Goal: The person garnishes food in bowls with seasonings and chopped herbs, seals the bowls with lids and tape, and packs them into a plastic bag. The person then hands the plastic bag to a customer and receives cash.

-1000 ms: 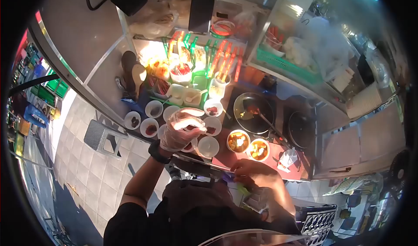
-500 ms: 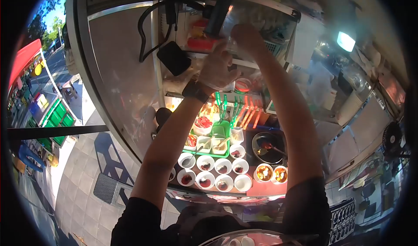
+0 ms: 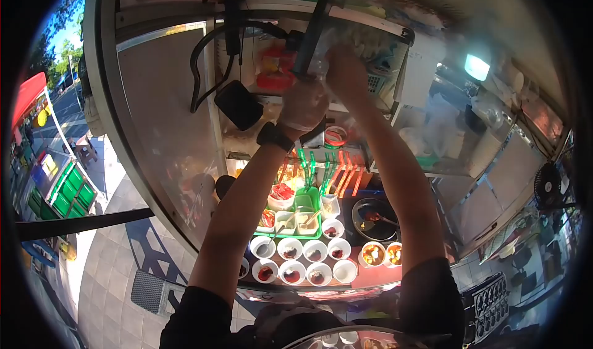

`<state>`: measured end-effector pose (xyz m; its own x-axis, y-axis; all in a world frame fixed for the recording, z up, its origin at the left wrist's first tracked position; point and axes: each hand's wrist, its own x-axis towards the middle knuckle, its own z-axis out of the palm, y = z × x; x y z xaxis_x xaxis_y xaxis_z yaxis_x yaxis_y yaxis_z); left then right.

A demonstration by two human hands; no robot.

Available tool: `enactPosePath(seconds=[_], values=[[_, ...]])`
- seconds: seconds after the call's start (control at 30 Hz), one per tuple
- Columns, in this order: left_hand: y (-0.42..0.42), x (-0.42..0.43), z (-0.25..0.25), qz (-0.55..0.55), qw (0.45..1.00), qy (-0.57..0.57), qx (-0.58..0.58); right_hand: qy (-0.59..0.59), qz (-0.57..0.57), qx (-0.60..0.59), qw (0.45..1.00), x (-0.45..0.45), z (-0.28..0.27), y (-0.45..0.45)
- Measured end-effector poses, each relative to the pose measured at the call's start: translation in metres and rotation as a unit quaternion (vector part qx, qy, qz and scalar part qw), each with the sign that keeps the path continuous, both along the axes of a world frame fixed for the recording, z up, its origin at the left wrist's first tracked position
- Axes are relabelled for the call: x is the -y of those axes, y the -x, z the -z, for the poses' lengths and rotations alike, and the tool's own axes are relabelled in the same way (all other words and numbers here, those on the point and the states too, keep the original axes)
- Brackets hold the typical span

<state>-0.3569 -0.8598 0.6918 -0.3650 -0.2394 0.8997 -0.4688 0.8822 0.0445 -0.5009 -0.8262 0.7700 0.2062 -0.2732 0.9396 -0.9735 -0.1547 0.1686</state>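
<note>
Two hands reach beside the black bar [image 3: 315, 35]; left hand [image 3: 304, 105] and right hand [image 3: 346, 71] have curled fingers, any grip hidden; below the fingers, white cups [image 3: 317, 251] stand in rows, seemingly for easy reach.

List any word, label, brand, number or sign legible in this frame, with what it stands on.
None can be read.
White sheet beside the shelf: faint marks, too small to read.
Counter's front edge: red and white markings, too blurred to read.
Fan: its hub is too small to tell whether it bears a brand.
</note>
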Motion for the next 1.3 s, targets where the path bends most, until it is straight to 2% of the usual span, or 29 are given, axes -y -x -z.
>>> enactPosePath(seconds=[0.03, 0.07, 0.1, 0.13, 0.17, 0.2, 0.23, 0.27, 0.3, 0.37, 0.4, 0.43, 0.5, 0.53, 0.67, 0.7, 0.77, 0.83, 0.87, 0.9, 0.97, 1.03, 1.07, 1.1, 1.17, 1.23, 1.3], values=[[-0.003, -0.006, 0.001, 0.129, 0.978, -0.116, -0.114, 0.022, -0.067, 0.05, 0.996, -0.031, 0.006, -0.013], [-0.006, -0.014, 0.0, 0.253, 0.914, -0.224, -0.223, 0.045, -0.135, 0.098, 0.985, -0.063, 0.015, -0.026], [-0.009, -0.03, -0.002, 0.254, 0.915, -0.22, -0.224, 0.037, -0.144, 0.104, 0.983, -0.091, 0.03, -0.034], [-0.012, -0.054, -0.004, 0.507, 0.745, -0.322, -0.29, 0.029, -0.154, 0.11, 0.981, -0.116, 0.049, -0.041], [-0.014, -0.067, 0.006, 0.633, 0.628, -0.342, -0.298, 0.015, -0.224, 0.136, 0.965, -0.136, 0.07, -0.048], [-0.016, -0.079, 0.015, 0.734, 0.49, -0.365, -0.296, 0.004, -0.22, 0.128, 0.967, -0.151, 0.094, -0.049], [-0.015, -0.088, 0.029, 0.76, 0.484, -0.34, -0.269, -0.015, -0.249, 0.134, 0.959, -0.163, 0.118, -0.048], [-0.017, -0.107, 0.039, 0.729, 0.513, -0.353, -0.284, -0.036, -0.276, 0.142, 0.95, -0.173, 0.136, -0.045], [-0.016, -0.115, 0.05, 0.728, 0.509, -0.362, -0.284, -0.04, -0.27, 0.15, 0.95, -0.183, 0.142, -0.039], [-0.013, -0.125, 0.068, 0.62, 0.682, -0.296, -0.25, -0.226, -0.395, 0.247, 0.855, -0.209, 0.151, -0.021], [-0.009, -0.125, 0.078, 0.561, 0.764, -0.236, -0.214, -0.239, -0.48, 0.34, 0.773, -0.213, 0.161, -0.011], [-0.006, -0.128, 0.082, 0.519, 0.815, -0.188, -0.174, -0.291, -0.509, 0.366, 0.723, -0.225, 0.151, 0.002], [0.002, -0.138, 0.09, 0.426, 0.894, -0.1, -0.097, -0.335, -0.486, 0.454, 0.667, -0.249, 0.139, 0.004], [0.013, -0.15, 0.095, 0.408, 0.904, -0.066, -0.111, -0.328, -0.504, 0.466, 0.65, -0.252, 0.144, 0.008], [0.038, -0.182, 0.106, 0.366, 0.926, -0.073, -0.054, -0.393, -0.438, 0.536, 0.605, -0.279, 0.149, 0.04], [0.044, -0.188, 0.105, 0.344, 0.937, -0.034, -0.041, -0.419, -0.411, 0.555, 0.589, -0.292, 0.144, 0.048], [0.059, -0.197, 0.115, 0.337, 0.94, -0.039, -0.002, -0.432, -0.41, 0.564, 0.572, -0.301, 0.163, 0.074], [0.082, -0.21, 0.121, 0.342, 0.939, -0.024, -0.016, -0.412, -0.355, 0.618, 0.567, -0.317, 0.167, 0.092], [0.093, -0.218, 0.125, 0.337, 0.941, -0.036, -0.014, -0.4, -0.327, 0.571, 0.638, -0.326, 0.16, 0.099], [0.102, -0.226, 0.128, 0.33, 0.943, -0.047, -0.012, -0.36, -0.335, 0.538, 0.685, -0.328, 0.171, 0.111], [0.126, -0.237, 0.136, 0.33, 0.942, -0.058, -0.006, -0.344, -0.203, 0.394, 0.828, -0.346, 0.179, 0.133], [0.146, -0.253, 0.145, 0.341, 0.934, -0.108, -0.005, -0.329, -0.189, 0.382, 0.843, -0.36, 0.189, 0.15], [0.151, -0.26, 0.152, 0.362, 0.921, -0.145, 0.018, -0.312, -0.151, 0.34, 0.874, -0.367, 0.194, 0.162], [0.155, -0.266, 0.162, 0.383, 0.905, -0.18, 0.041, -0.294, -0.111, 0.297, 0.902, -0.373, 0.201, 0.174], [0.163, -0.275, 0.188, 0.457, 0.836, -0.302, 0.028, -0.258, -0.053, 0.32, 0.91, -0.377, 0.229, 0.202], [0.158, -0.289, 0.213, 0.483, 0.745, -0.46, -0.03, -0.284, 0.004, 0.33, 0.9, -0.377, 0.277, 0.242], [0.15, -0.302, 0.246, 0.466, 0.666, -0.575, -0.09, -0.357, 0.053, 0.344, 0.867, -0.378, 0.343, 0.275]])
